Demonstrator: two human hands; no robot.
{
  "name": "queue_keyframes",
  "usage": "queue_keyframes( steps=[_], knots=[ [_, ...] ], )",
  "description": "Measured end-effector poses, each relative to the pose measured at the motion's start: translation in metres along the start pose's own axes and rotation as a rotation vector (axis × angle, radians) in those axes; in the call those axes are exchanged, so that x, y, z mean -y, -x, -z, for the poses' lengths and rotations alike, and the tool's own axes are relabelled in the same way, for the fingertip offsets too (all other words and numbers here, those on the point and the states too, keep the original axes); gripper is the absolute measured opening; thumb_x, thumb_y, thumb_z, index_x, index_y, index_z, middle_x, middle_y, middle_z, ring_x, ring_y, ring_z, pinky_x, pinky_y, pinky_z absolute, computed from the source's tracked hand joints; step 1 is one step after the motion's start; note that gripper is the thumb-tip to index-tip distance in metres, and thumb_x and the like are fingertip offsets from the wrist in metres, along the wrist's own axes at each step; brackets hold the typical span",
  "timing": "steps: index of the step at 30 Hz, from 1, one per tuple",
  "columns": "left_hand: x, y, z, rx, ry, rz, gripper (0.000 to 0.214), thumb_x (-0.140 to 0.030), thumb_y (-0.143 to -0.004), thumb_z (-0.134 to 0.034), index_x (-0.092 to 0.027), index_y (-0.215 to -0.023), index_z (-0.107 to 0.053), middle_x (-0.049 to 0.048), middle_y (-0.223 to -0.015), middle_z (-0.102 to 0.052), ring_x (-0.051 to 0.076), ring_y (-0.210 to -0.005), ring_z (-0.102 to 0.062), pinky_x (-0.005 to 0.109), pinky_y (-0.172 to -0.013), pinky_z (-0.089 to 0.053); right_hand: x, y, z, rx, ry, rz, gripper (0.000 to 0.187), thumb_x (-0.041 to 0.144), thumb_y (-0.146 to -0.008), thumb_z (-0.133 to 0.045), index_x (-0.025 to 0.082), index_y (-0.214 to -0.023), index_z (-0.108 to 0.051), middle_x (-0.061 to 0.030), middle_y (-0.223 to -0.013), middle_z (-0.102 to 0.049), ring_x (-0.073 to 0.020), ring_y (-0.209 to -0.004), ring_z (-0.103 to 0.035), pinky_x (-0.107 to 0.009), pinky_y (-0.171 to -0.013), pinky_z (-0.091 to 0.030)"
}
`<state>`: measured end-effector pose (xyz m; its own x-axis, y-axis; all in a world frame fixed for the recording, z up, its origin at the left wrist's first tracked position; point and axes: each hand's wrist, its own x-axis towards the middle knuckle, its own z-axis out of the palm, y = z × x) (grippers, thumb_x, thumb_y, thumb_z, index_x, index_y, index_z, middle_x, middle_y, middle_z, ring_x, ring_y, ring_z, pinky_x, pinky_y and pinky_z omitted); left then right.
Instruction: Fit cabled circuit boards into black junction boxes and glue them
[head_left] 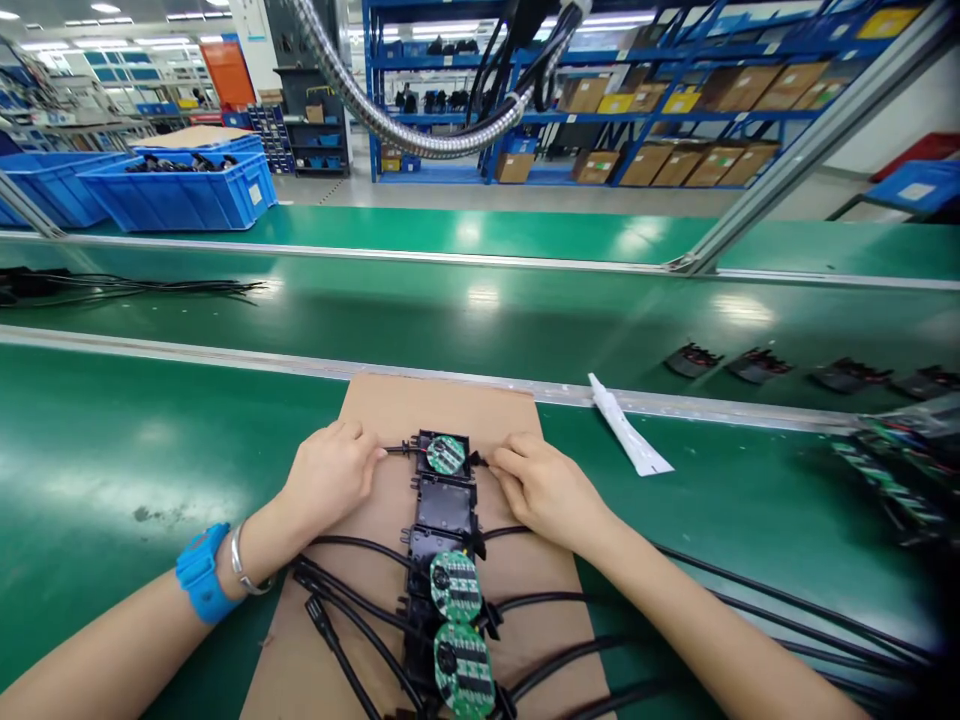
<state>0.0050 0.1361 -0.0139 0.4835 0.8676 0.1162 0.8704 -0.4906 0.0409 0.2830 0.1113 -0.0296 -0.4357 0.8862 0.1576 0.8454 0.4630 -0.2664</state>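
Note:
A row of black plastic housings (444,505) runs down a sheet of cardboard (442,400). In the farthest housing sits a round green circuit board (446,455). My left hand (334,470) is closed in a pinch on a thin black cable (396,450) at that housing's left side. On the opposite side, my right hand (544,490) pinches a black cable by its dark end piece (478,459); the fingers hide most of that cable. Two more round boards, a middle one (455,586) and a nearest one (464,668), lie over nearer housings, with black cables (555,599) leaving both sides.
A white tube (626,425) lies right of the cardboard. Circuit boards with wires (892,480) are piled at far right. Curved dark parts (757,365) rest on the conveyor behind the rail. Blue bins (180,195) stand back left; a metal hose (420,140) hangs overhead.

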Motion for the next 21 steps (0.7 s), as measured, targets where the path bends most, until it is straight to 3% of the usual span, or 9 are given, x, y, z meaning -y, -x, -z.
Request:
queue_keyframes(
  steps=[4, 7, 10, 12, 14, 17, 21],
  knots=[
    [0.003, 0.004, 0.004, 0.022, -0.036, -0.063, 0.021, -0.025, -0.093, -0.050, -0.015, -0.086, -0.067, 0.0095, -0.080, -0.060, 0.024, -0.079, -0.056, 0.034, -0.070, -0.046, 0.004, -0.003, 0.006, 0.000, 0.040, 0.007, 0.030, 0.014, -0.090, -0.035, 0.016, -0.079, -0.063, -0.0099, -0.080, -0.055, -0.0244, -0.080, -0.051, -0.040, -0.072, -0.043],
    [0.002, 0.017, 0.012, 0.023, -0.008, -0.115, 0.021, -0.027, -0.093, -0.051, -0.016, -0.099, -0.067, 0.0095, -0.088, -0.062, 0.024, -0.082, -0.056, 0.036, -0.074, -0.046, 0.027, 0.005, 0.020, -0.037, -0.014, 0.019, 0.027, 0.019, -0.091, -0.038, 0.016, -0.095, -0.065, -0.0115, -0.089, -0.057, -0.0255, -0.086, -0.051, -0.043, -0.076, -0.043],
    [-0.005, 0.034, 0.019, 0.038, 0.254, -0.220, 0.031, -0.033, -0.094, -0.050, -0.018, -0.118, -0.060, 0.0105, -0.104, -0.063, 0.025, -0.093, -0.057, 0.039, -0.082, -0.047, 0.060, 0.020, 0.032, 0.041, -0.247, 0.103, 0.020, 0.030, -0.084, -0.057, 0.020, -0.100, -0.063, -0.0099, -0.102, -0.055, -0.0264, -0.097, -0.048, -0.044, -0.084, -0.043],
    [-0.010, 0.044, 0.020, 0.152, 0.481, -0.325, 0.025, -0.034, -0.094, -0.051, -0.020, -0.112, -0.062, 0.0069, -0.101, -0.066, 0.022, -0.092, -0.059, 0.035, -0.083, -0.047, 0.078, 0.027, 0.033, 0.103, -0.365, 0.130, 0.019, 0.028, -0.073, -0.068, 0.021, -0.089, -0.060, -0.0084, -0.103, -0.053, -0.0268, -0.100, -0.047, -0.043, -0.086, -0.043],
    [-0.013, 0.049, 0.019, 0.258, 0.618, -0.368, 0.018, -0.030, -0.095, -0.050, -0.021, -0.099, -0.065, 0.0031, -0.091, -0.068, 0.018, -0.086, -0.061, 0.030, -0.079, -0.048, 0.087, 0.031, 0.032, 0.100, -0.419, 0.125, 0.016, 0.020, -0.069, -0.067, 0.020, -0.081, -0.056, -0.0075, -0.102, -0.051, -0.0254, -0.098, -0.047, -0.041, -0.084, -0.045],
    [-0.013, 0.047, 0.017, 0.201, 0.670, -0.306, 0.019, -0.025, -0.096, -0.046, -0.019, -0.094, -0.064, 0.0026, -0.087, -0.067, 0.016, -0.081, -0.062, 0.027, -0.074, -0.048, 0.079, 0.032, 0.030, 0.083, -0.469, 0.120, 0.011, 0.019, -0.075, -0.063, 0.021, -0.077, -0.052, -0.0064, -0.101, -0.051, -0.0215, -0.092, -0.051, -0.035, -0.078, -0.047],
    [-0.009, 0.034, 0.013, 0.037, 0.524, -0.189, 0.024, -0.026, -0.097, -0.042, -0.018, -0.091, -0.064, 0.0037, -0.083, -0.065, 0.017, -0.076, -0.061, 0.029, -0.070, -0.048, 0.052, 0.031, 0.028, 0.029, -0.474, -0.018, 0.013, 0.031, -0.089, -0.055, 0.021, -0.098, -0.052, -0.0068, -0.097, -0.056, -0.0195, -0.085, -0.054, -0.035, -0.075, -0.048]
  ],
)
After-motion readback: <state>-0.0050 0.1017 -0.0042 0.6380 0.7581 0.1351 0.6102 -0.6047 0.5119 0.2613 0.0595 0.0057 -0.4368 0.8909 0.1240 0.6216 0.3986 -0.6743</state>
